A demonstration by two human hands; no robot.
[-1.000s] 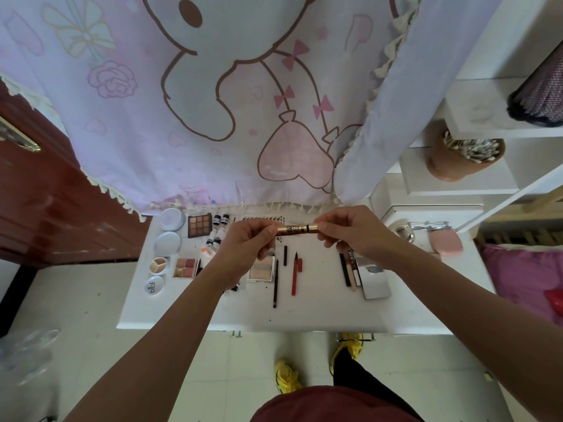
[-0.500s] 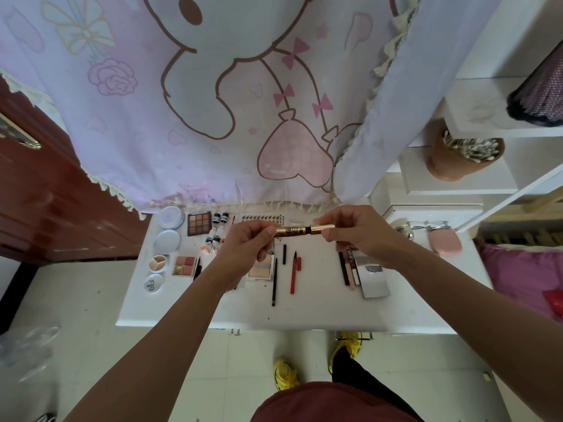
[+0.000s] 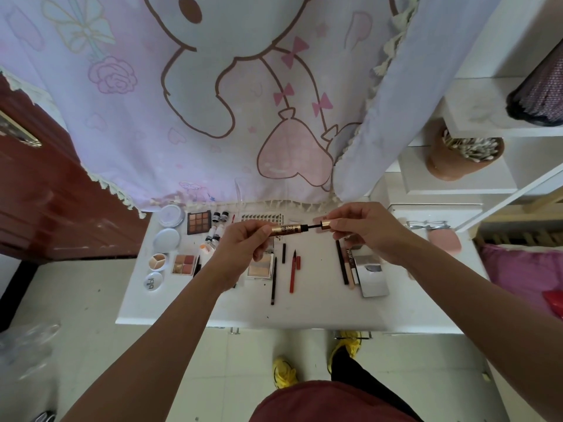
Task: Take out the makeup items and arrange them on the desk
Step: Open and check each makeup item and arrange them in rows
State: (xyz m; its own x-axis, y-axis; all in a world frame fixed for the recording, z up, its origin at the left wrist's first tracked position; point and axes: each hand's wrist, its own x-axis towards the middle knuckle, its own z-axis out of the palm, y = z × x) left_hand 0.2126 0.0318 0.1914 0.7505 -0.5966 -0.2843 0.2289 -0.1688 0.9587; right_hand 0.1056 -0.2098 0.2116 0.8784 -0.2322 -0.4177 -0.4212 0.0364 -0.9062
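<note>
White counter below a pink cartoon curtain: that is the work area, and I read most of the makeup as already laid out on it.

1. Item in hand. I see the mascara tube held level in the air above the back half of the counter, not touching it.
2. Hands. The left hand grips the gold tube. The right hand pinches the cap. The two hands are apart.
3. Change. One second ago tube and cap were joined as one closed piece. Half a second ago a narrow gap had opened. Now the dark wand shows between them, so the cap is being drawn out to the right.
4. Meaning. I judge this to be an inspection of the item, not a placement. The mascara must be closed again before it goes down.
5. Surroundings. Below the hands lie a black pencil and a red pen side by side. A silver compact lies to the right and an eyeshadow palette to the left.
</note>
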